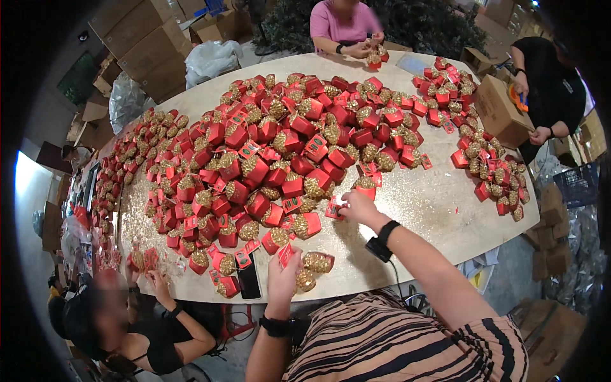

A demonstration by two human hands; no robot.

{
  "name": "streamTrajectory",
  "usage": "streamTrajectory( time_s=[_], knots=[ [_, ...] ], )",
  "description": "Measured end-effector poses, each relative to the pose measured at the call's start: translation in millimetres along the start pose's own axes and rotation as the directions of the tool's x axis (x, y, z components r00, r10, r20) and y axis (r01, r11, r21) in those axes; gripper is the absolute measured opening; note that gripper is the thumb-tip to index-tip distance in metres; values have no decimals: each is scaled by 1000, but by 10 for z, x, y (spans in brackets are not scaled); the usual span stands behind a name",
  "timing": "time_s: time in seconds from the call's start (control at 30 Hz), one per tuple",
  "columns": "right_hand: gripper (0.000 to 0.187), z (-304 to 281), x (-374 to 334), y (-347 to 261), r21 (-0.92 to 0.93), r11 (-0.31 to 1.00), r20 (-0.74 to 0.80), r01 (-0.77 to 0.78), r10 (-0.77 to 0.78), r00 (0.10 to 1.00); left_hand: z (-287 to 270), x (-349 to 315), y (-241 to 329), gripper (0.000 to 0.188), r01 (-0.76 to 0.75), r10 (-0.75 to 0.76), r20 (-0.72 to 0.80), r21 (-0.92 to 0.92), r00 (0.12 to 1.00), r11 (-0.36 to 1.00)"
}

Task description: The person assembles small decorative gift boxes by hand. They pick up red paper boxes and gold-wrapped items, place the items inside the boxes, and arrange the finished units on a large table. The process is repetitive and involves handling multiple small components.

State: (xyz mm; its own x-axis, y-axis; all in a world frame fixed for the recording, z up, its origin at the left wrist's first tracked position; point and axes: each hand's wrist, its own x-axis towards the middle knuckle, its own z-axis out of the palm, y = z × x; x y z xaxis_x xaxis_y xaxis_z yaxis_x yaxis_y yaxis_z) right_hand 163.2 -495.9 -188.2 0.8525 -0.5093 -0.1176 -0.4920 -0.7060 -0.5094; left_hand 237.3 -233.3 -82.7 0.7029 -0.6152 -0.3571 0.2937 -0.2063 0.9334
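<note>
A big heap of small ornaments (286,140), each with a red block-like part and a gold glittered part, covers the table in front of me. Red printed tags hang from many of them. My left hand (282,280), at the near edge, is closed on a red tag (286,254). Beside it lie two gold ornaments (318,261), partly behind my fingers. My right hand (361,209) reaches to the heap's near right side, its fingertips pinched at the edge of another red tag (332,209). Just beyond those fingers sits a gold-and-red ornament (365,184).
A phone (249,277) lies left of my left hand. A dark corded device (378,249) is by my right wrist. Co-workers sit at left (153,331) and far side (347,28); another stands at right by a carton (504,111). Smaller ornament piles (493,169) lie right.
</note>
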Motion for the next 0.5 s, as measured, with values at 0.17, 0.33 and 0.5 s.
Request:
streamTrajectory(
  time_s=[0.17, 0.33, 0.5],
  knots=[
    [49, 293, 50, -356, -36, 985, -155, -166, 159, 975, -81, -98, -68, 8, 36, -38, -39, -59, 999, 998],
    [39, 424, 62, -195, -109, 961, -211, -254, 227, 951, -157, -127, -171, 10, 45, -49, -29, -112, 998, 993],
    [32, 421, 68, 78, 342, 911, -18, -229, 250, 968, -111, -52, -256, 15, 51, -52, -24, -43, 998, 998]
  ],
)
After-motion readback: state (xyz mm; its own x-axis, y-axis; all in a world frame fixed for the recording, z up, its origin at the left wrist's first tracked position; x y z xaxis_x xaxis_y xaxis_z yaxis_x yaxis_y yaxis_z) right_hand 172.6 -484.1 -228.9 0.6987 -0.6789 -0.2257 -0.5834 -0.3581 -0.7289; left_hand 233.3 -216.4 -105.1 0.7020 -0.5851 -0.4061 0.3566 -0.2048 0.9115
